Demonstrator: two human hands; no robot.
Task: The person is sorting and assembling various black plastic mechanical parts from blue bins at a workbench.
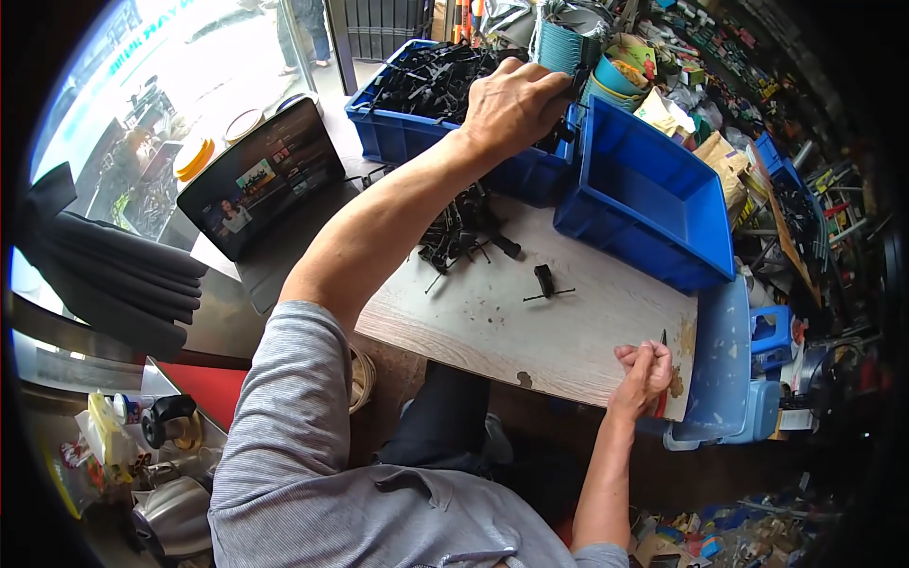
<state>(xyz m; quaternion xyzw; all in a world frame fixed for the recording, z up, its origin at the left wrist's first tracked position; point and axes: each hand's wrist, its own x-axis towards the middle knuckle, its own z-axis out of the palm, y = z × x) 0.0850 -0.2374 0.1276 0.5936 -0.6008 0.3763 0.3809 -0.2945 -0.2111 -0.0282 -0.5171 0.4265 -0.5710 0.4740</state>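
My left hand [516, 106] reaches over the right part of a blue bin [402, 140] heaped with black plastic parts [431, 80]. Its fingers are closed on a black part [577, 83], mostly hidden behind them. Near the table's right end, my right hand [646, 372] is closed around a hand tool with a red handle [661, 405]. A dark pointed tip sticks out above its fingers; the tool's exact kind is hidden. On the wooden table [454, 327] lie a pile of black parts [453, 232] and a single black part with a thin rod [545, 282].
A second blue bin [634, 227] stands at the table's right, beside a larger pale blue tub [715, 369]. To the left is a tablet [265, 180] with a lit screen. Stacked buckets [568, 43] and heaped clutter [720, 57] fill the back right. A metal kettle [175, 516] stands lower left.
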